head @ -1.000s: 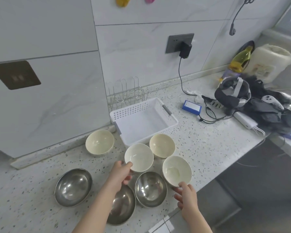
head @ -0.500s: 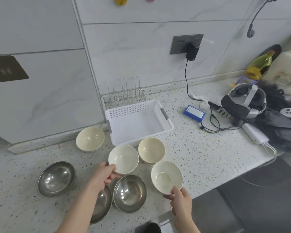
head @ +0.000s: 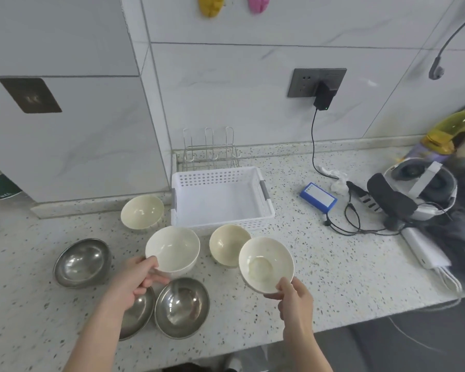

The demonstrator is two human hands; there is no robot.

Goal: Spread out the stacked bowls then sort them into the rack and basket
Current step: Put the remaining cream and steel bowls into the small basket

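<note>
— Head view looks down at a speckled worktop (head: 333, 285). What does the person hold?

— The left hand (head: 130, 281) grips a white bowl (head: 172, 249) at its near rim. The thumb lies on the rim and the fingers (head: 156, 277) curl under it. The right hand (head: 293, 298) pinches a second white bowl (head: 266, 264) at its near edge. That bowl tips a little toward the person.

— Are those bowls on the worktop?

— Both look lifted a bit, but it is hard to be sure for the left one.

— Where are the other bowls?

— A cream bowl (head: 142, 212) sits by the wall, just left of the white basket (head: 222, 181). Another cream bowl (head: 227, 244) sits just in front of the basket, between the two held bowls. A steel bowl (head: 82, 263) is off to the left. A second steel bowl (head: 181, 307) sits near the front edge. A third steel bowl (head: 136, 315) touches it on the left, partly hidden under the left arm.

— And the rack?

— The wire rack (head: 210, 151) stands behind the basket, against the wall. No bowl is in it, and none is in the basket.

— What else is there?

— A blue box (head: 318, 197) lies to the right of the basket. A black plug (head: 323, 99) is in the wall socket, and its wire hangs down to the worktop. A headset (head: 411, 191) rests far right, with a yellow bottle (head: 451, 130) behind it.
</note>
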